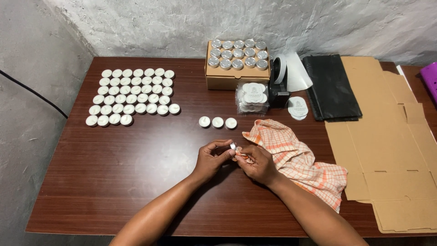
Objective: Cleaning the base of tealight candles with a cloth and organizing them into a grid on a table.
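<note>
My left hand [212,158] pinches a small silver-cupped tealight [232,146] above the middle of the brown table [114,182]. My right hand [257,162] presses a corner of the orange-and-white checked cloth [300,164] against that tealight. The rest of the cloth lies crumpled on the table to the right of my hands. Three white tealights [217,122] stand in a short row just beyond my hands.
Many white tealights [132,96] stand in rows at the far left. An open cardboard box [236,73] holds silver-cupped tealights at the back. Beside it lie a clear bag of tealights [252,98], a label dispenser [284,75], round labels [298,108], black bags [330,86] and flat cardboard [387,136].
</note>
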